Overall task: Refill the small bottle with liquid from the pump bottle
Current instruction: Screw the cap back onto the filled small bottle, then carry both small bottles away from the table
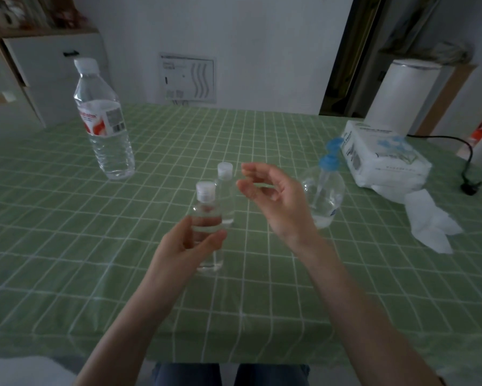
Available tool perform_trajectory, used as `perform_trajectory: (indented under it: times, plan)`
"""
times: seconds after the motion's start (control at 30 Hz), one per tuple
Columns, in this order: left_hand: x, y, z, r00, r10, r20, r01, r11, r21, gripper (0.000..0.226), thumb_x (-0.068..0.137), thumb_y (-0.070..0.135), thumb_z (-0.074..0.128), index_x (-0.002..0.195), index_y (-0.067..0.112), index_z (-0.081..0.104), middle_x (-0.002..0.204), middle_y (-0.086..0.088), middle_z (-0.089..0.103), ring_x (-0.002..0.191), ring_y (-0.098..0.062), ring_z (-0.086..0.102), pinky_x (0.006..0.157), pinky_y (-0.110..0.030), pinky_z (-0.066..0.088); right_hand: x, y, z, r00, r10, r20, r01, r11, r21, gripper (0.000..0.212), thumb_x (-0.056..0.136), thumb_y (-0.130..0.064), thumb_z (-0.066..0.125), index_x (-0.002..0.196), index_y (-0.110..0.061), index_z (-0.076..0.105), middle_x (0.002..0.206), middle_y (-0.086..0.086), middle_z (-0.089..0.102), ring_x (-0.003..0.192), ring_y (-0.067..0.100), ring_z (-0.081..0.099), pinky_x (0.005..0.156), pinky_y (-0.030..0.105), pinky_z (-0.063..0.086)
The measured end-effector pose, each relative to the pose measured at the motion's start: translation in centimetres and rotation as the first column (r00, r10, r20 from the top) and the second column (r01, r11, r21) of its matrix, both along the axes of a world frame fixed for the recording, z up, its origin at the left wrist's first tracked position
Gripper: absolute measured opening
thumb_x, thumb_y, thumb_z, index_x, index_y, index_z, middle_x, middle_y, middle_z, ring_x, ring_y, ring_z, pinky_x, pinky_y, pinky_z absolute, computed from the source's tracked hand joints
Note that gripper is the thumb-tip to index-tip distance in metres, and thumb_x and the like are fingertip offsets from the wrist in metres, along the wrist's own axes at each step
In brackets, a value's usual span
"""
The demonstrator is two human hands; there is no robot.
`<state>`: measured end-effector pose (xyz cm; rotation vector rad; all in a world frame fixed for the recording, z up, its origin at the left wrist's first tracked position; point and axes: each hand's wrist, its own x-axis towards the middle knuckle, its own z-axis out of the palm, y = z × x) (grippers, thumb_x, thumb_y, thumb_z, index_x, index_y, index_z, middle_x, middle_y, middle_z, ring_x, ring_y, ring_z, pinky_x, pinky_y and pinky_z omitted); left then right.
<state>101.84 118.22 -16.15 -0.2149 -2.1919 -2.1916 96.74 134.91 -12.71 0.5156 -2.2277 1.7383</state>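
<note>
My left hand is shut on a small clear bottle with a white cap, held upright just above the table. A second small clear bottle with a white cap stands right behind it. My right hand hovers to the right of both bottles, fingers spread and curled, holding nothing. The pump bottle, clear with a blue pump head, stands on the table just right of my right hand and is partly hidden by it.
A large water bottle stands at the far left of the green checked tablecloth. A tissue pack with loose tissues lies at the right. A black cable and a white cylinder are at the far right.
</note>
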Motion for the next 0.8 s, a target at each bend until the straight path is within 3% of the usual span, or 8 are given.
perform_trajectory:
  times: [0.13, 0.23, 0.33, 0.4, 0.5, 0.67, 0.8]
  plan:
    - [-1.1, -1.0, -0.1, 0.999, 0.016, 0.044, -0.019, 0.998, 0.065, 0.033, 0.063, 0.036, 0.067, 0.096, 0.029, 0.065, 0.090, 0.007, 0.074, 0.080, -0.009, 0.070, 0.062, -0.015, 0.053, -1.4, -0.7, -0.9, 0.994, -0.070, 0.087, 0.056, 0.986, 0.158, 0.055, 0.084, -0.035, 0.069, 0.133, -0.018, 0.049, 0.126, -0.010, 0.054, 0.113, 0.005, 0.051, 0.091, 0.013, 0.043]
    - [-2.7, -1.8, -0.2, 0.998, 0.022, 0.067, -0.028, 0.996, 0.086, 0.030, 0.063, 0.035, 0.069, 0.092, 0.032, 0.069, 0.088, 0.005, 0.074, 0.079, -0.010, 0.070, 0.068, -0.023, 0.051, -2.7, -1.4, -1.7, 0.986, -0.044, 0.163, 0.006, 0.974, 0.225, 0.062, 0.083, -0.035, 0.071, 0.136, -0.016, 0.045, 0.138, 0.003, 0.053, 0.116, 0.008, 0.049, 0.099, 0.023, 0.042]
    - [-4.3, -2.4, -0.4, 0.997, 0.014, 0.076, -0.021, 0.995, 0.094, 0.033, 0.059, 0.039, 0.071, 0.092, 0.033, 0.071, 0.089, 0.003, 0.074, 0.081, -0.013, 0.069, 0.074, -0.031, 0.052, -3.9, -1.9, -2.3, 0.985, -0.022, 0.173, -0.028, 0.958, 0.285, 0.065, 0.082, -0.036, 0.071, 0.137, -0.013, 0.044, 0.137, 0.009, 0.054, 0.116, 0.012, 0.054, 0.100, 0.029, 0.045]
    - [-5.4, -2.6, -0.6, 0.996, -0.001, 0.090, -0.007, 0.996, 0.094, 0.031, 0.062, 0.035, 0.070, 0.093, 0.032, 0.070, 0.090, 0.002, 0.074, 0.081, -0.013, 0.070, 0.074, -0.030, 0.054, -4.6, -2.1, -2.6, 0.983, 0.001, 0.184, -0.054, 0.958, 0.282, 0.063, 0.082, -0.037, 0.071, 0.135, -0.012, 0.046, 0.127, 0.003, 0.061, 0.102, 0.004, 0.059, 0.091, 0.020, 0.047]
    - [-6.7, -3.1, -0.9, 0.994, -0.048, 0.101, 0.038, 0.994, 0.103, 0.025, 0.065, 0.030, 0.068, 0.091, 0.032, 0.071, 0.088, 0.002, 0.075, 0.079, -0.012, 0.070, 0.063, -0.020, 0.054, -5.1, -2.4, -3.0, 0.985, 0.030, 0.167, -0.073, 0.962, 0.262, 0.051, 0.082, -0.037, 0.071, 0.125, -0.015, 0.053, 0.101, -0.020, 0.062, 0.090, -0.012, 0.058, 0.083, 0.009, 0.045]
    - [-8.7, -4.2, -1.5, 0.982, -0.118, 0.148, 0.095, 0.984, 0.152, 0.032, 0.063, 0.034, 0.074, 0.094, 0.033, 0.071, 0.094, 0.002, 0.075, 0.084, -0.013, 0.071, 0.064, -0.018, 0.054, -6.0, -2.4, -3.4, 0.982, 0.031, 0.184, -0.065, 0.981, 0.181, 0.034, 0.082, -0.033, 0.071, 0.112, -0.026, 0.056, 0.099, -0.018, 0.068, 0.096, 0.001, 0.068, 0.092, 0.028, 0.054]
    - [-9.7, -4.7, -1.1, 0.972, -0.118, 0.203, 0.080, 0.979, 0.188, 0.046, 0.057, 0.047, 0.081, 0.100, 0.032, 0.070, 0.097, 0.001, 0.074, 0.090, -0.013, 0.070, 0.068, -0.017, 0.053, -7.0, -2.3, -2.4, 0.950, 0.061, 0.307, -0.076, 0.997, 0.034, 0.028, 0.080, -0.032, 0.070, 0.106, -0.028, 0.060, 0.101, -0.011, 0.072, 0.097, 0.007, 0.069, 0.092, 0.036, 0.055]
